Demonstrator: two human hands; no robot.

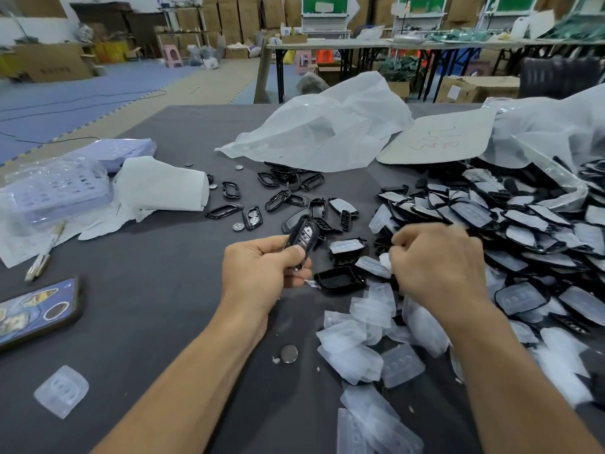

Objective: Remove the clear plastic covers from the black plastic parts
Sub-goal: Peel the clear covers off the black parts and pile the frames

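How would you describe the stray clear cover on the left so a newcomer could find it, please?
Start at the dark table and find the stickered phone at its left edge. Just nearer the person lies one clear cover. Unlike the heap of covers on the right, it lies alone.

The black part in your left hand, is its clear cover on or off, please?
Off, it seems: the black part in the left hand shows a glossy face and silver buttons, unlike the frosted pile.
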